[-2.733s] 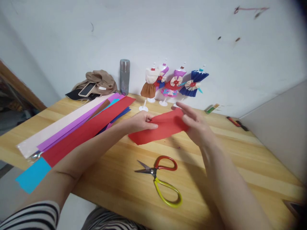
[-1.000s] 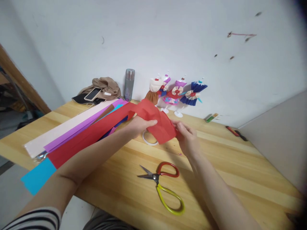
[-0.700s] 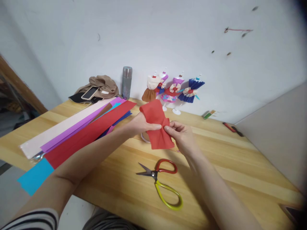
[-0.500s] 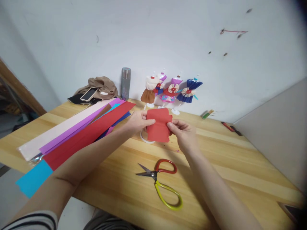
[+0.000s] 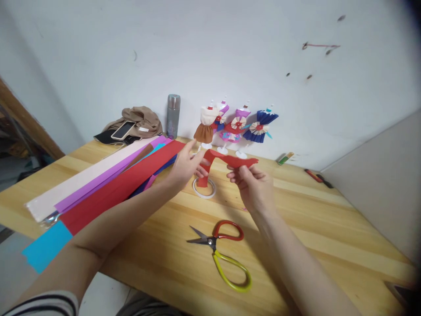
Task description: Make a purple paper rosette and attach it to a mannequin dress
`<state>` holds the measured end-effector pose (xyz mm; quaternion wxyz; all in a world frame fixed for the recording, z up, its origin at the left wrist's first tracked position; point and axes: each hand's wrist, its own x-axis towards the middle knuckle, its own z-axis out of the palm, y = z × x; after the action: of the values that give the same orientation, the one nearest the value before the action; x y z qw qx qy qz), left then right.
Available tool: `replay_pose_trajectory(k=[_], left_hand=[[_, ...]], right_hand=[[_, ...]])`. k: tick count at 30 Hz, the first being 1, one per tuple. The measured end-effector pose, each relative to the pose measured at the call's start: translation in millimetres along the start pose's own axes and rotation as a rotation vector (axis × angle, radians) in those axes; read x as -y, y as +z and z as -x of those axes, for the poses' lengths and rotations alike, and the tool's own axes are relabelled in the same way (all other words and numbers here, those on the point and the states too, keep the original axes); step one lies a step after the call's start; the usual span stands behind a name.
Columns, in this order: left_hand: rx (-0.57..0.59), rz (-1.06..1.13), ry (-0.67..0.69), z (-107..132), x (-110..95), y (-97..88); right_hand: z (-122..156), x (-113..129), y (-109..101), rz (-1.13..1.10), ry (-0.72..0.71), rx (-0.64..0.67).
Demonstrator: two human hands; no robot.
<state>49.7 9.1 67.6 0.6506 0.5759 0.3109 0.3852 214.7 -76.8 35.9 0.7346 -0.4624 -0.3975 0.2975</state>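
My right hand [image 5: 251, 182] is closed, thumb and fingers pinching one end of a red crepe paper strip [image 5: 220, 155]. The strip arches to the left, and its other end hangs over a thin white ring [image 5: 214, 191] that looks like a tape roll. My left hand [image 5: 187, 164] is beside the hanging end, fingers apart; whether they touch the paper I cannot tell. Below the hands lie scissors [image 5: 210, 241] with one red and one yellow handle, blades parted toward the left.
Long folded crepe paper sheets [image 5: 121, 186] lie under and beside my left forearm. Several small dress forms in paper outfits [image 5: 235, 127] stand by the wall. Behind the sheets are a flask [image 5: 173, 117], a phone [image 5: 123, 130] and a brown cloth [image 5: 143, 120]. A green tube [image 5: 285, 158] lies right.
The red paper, held folded between both hands before, has opened into a long strip. My left hand has loosened its pinch; my right hand still holds its end. The scissors lie as before.
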Motion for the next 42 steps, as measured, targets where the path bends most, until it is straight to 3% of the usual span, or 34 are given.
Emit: replay_pose_trajectory(k=[2, 4, 7, 13, 22, 28, 39, 42], left_hand=[[0.109, -0.047, 0.059, 5.2, -1.9, 1.4], [0.277, -0.037, 0.021, 9.4, -2.9, 2.4], [0.358, 0.034, -0.069, 11.1, -3.6, 3.2], [0.164, 0.052, -0.037, 9.6, -4.9, 5.9], [-0.037, 0.024, 0.046, 10.7, 1.1, 11.0], [-0.086, -0.002, 0.044, 11.9, 1.3, 13.7], [-0.143, 0.032, 0.061, 9.0, 10.7, 14.7], [-0.138, 0.107, -0.022, 10.2, 9.8, 14.7]], right_hand=[[-0.6, 2.6, 1.4, -0.096, 0.096, -0.045], [0.3, 5.3, 2.1, -0.116, 0.157, -0.038], [4.3, 7.1, 3.2, -0.033, 0.165, 0.032], [10.0, 6.1, 6.6, 0.094, 0.038, 0.017], [11.1, 6.9, 11.0, -0.055, 0.099, -0.015], [12.0, 5.7, 8.8, 0.05, 0.026, -0.028], [10.3, -4.2, 7.4, 0.042, -0.016, -0.04], [8.6, -5.5, 5.8, 0.073, -0.074, -0.03]])
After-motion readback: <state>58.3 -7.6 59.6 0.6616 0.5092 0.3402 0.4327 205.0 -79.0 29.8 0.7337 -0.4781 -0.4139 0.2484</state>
